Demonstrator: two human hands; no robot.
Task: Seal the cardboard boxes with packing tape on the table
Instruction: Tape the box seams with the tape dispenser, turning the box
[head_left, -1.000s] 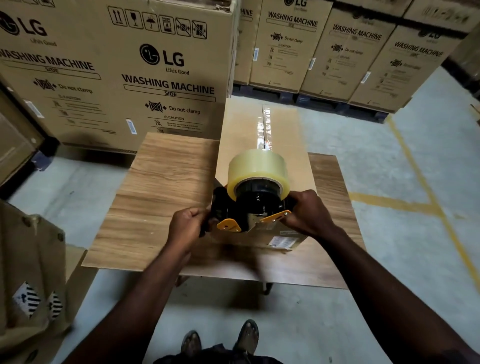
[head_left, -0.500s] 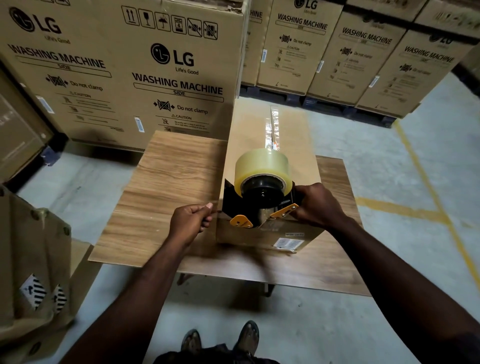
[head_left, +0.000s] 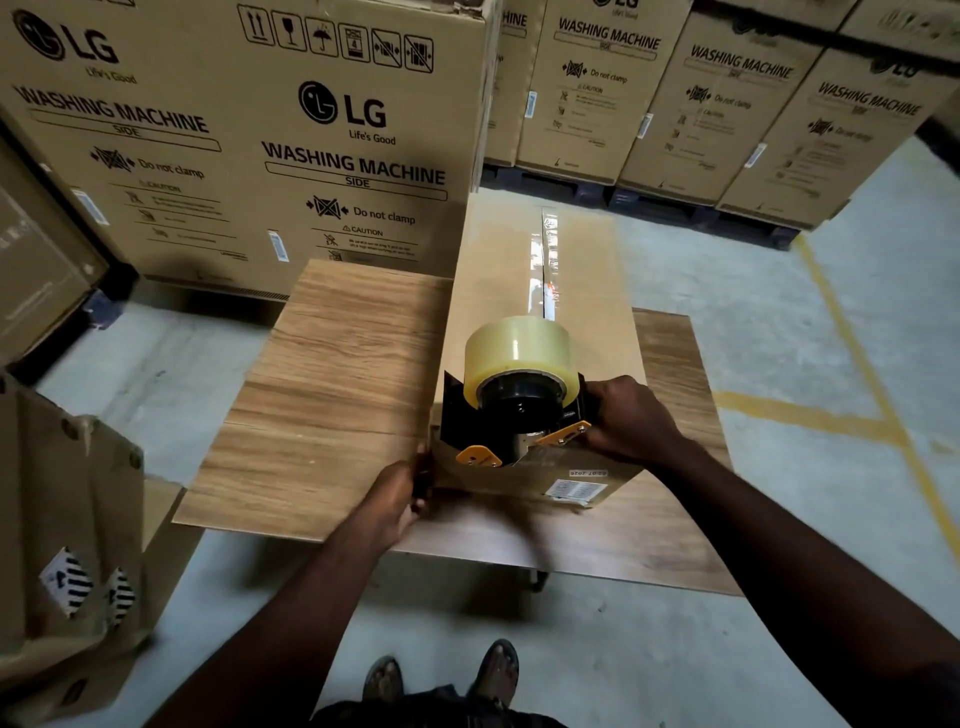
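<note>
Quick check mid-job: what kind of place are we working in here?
Most likely a warehouse: stacked washing machine cartons on dark pallets, and a bare concrete floor with painted yellow lines.

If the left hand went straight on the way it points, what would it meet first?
The cardboard box: the left hand points at its near left corner and seems to touch it, though blur leaves contact uncertain.

Table (head_left: 337, 389) lies open left of the box (head_left: 493, 270); tape dispenser (head_left: 519, 405) tops its near end, cartons (head_left: 311, 156) wall the far edge.
</note>
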